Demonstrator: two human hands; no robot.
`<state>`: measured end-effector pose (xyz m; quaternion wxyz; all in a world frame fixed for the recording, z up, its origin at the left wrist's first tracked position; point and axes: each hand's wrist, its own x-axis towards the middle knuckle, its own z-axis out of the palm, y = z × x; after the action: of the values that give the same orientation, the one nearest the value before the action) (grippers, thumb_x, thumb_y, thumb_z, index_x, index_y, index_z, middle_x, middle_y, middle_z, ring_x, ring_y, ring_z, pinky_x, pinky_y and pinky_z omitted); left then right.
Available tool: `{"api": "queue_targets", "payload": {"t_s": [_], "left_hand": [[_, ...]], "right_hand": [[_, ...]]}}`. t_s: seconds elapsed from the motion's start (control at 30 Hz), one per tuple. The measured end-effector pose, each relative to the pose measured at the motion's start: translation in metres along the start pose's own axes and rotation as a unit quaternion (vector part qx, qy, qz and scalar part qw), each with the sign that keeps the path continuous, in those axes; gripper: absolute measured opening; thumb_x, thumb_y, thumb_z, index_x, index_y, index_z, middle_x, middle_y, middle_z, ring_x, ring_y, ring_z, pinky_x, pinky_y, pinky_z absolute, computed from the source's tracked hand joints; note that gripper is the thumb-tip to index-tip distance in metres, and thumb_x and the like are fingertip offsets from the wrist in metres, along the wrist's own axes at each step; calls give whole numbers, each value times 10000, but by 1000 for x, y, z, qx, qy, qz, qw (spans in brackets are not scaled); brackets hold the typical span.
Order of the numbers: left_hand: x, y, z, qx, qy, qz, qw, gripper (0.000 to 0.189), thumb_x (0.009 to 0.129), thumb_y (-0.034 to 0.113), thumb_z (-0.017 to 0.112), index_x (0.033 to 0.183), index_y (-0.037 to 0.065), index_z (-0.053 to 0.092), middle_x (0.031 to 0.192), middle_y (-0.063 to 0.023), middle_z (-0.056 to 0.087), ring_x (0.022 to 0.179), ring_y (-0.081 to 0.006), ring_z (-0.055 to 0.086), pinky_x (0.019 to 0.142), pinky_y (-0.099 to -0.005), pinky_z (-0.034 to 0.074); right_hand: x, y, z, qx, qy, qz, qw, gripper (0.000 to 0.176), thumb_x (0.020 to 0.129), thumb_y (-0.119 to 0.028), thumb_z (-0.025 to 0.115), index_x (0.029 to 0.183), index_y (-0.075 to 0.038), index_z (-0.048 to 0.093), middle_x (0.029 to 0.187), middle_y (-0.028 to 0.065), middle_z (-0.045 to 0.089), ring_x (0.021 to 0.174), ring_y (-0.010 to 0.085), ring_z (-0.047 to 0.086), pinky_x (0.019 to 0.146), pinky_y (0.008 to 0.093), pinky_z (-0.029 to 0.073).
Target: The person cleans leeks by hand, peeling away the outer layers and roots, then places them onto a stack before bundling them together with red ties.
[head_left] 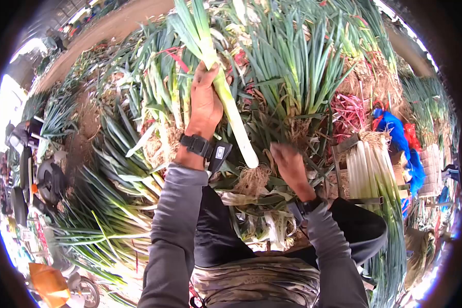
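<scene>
My left hand (206, 102) is closed around a single leek (231, 110), gripping it where the pale shaft turns green. The leek slants, with its leaves toward the top and its white end down to the right. Just below that white end is a tuft of stringy roots (254, 179); whether it belongs to this leek I cannot make out. My right hand (288, 163) is close to the white end, apart from it, its fingers smeared by motion. Whether it holds anything does not show.
Bunches of leeks (297, 61) cover the ground ahead, more leeks (108, 215) lying at left. At right, trimmed leeks (372, 167) rest in a metal frame (364, 200), near red ties (348, 114) and blue material (395, 128). A motorbike (51, 177) stands far left.
</scene>
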<state>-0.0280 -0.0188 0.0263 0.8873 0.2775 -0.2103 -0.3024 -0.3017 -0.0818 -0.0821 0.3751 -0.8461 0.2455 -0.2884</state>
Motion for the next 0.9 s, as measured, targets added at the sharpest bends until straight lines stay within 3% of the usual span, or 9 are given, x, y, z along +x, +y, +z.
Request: {"api": "queue_targets", "payload": {"t_s": [0.1, 0.13, 0.17, 0.23, 0.33, 0.43, 0.57, 0.63, 0.9], "left_hand": [[-7, -11, 9, -32, -23, -39, 998, 406, 947, 103, 674, 1316, 88, 507, 1072, -59, 628, 898, -212, 640, 819, -379, 555], [-9, -14, 14, -37, -27, -56, 997, 404, 944, 92, 677, 1310, 99, 507, 1083, -76, 634, 935, -232, 644, 850, -393, 549], [-11, -17, 18, -41, -29, -74, 996, 404, 941, 82, 680, 1304, 111, 507, 1094, -92, 640, 972, -252, 647, 881, -406, 544], [-21, -26, 28, -30, -32, -76, 996, 429, 945, 55, 674, 1337, 120, 511, 1157, -131, 655, 1058, -273, 651, 928, -419, 533], [-29, -41, 37, -2, -42, -71, 997, 503, 922, -19, 683, 1380, 125, 535, 1189, -46, 640, 1041, -196, 624, 934, -355, 518], [-30, -53, 34, -3, -38, -81, 996, 563, 903, -89, 679, 1404, 125, 539, 1216, -7, 626, 1080, -127, 597, 936, -314, 510], [-31, -60, 35, 23, 5, -82, 996, 453, 890, -54, 730, 1304, 79, 604, 1150, 6, 642, 1040, -117, 607, 909, -295, 506], [-33, -60, 34, 47, -19, -74, 996, 336, 897, 46, 770, 1203, 90, 640, 1039, 35, 646, 961, -86, 593, 831, -268, 485], [-41, -67, 42, 118, -3, -37, 992, 251, 940, 119, 738, 1161, 68, 632, 991, 22, 651, 898, -70, 589, 780, -254, 485]], "right_hand": [[61, -58, -14, 84, 57, -17, 995, 260, 955, -129, 687, 1184, -5, 671, 1077, 196, 700, 957, 308, 724, 815, 359, 558], [76, -73, -17, 109, 58, -65, 990, 294, 958, -130, 693, 1218, 3, 655, 1069, 194, 699, 964, 262, 728, 820, 348, 562], [89, -78, -9, 175, 67, -65, 980, 312, 938, -152, 713, 1197, 11, 654, 1049, 206, 692, 949, 309, 719, 805, 383, 562], [107, -87, -9, -1, 78, -101, 992, 305, 910, -177, 728, 1136, 16, 661, 1024, 215, 683, 912, 380, 692, 776, 436, 552], [104, -82, -2, -60, 123, -118, 984, 276, 893, -182, 718, 1085, 9, 667, 1008, 223, 676, 877, 431, 656, 750, 475, 535], [94, -73, -4, -116, 133, -106, 979, 274, 892, -139, 727, 1117, 11, 682, 1001, 211, 696, 887, 405, 679, 747, 438, 542], [89, -63, -7, -80, 122, -99, 984, 222, 889, -119, 715, 1071, 6, 692, 939, 224, 687, 816, 409, 683, 694, 442, 545], [85, -63, -7, -123, 129, -119, 977, 199, 902, -123, 684, 1075, -24, 692, 907, 208, 684, 785, 403, 683, 668, 457, 543], [74, -68, -3, -191, 144, -78, 968, 236, 865, -172, 710, 1079, -76, 681, 904, 162, 695, 768, 369, 691, 664, 447, 556]]}}
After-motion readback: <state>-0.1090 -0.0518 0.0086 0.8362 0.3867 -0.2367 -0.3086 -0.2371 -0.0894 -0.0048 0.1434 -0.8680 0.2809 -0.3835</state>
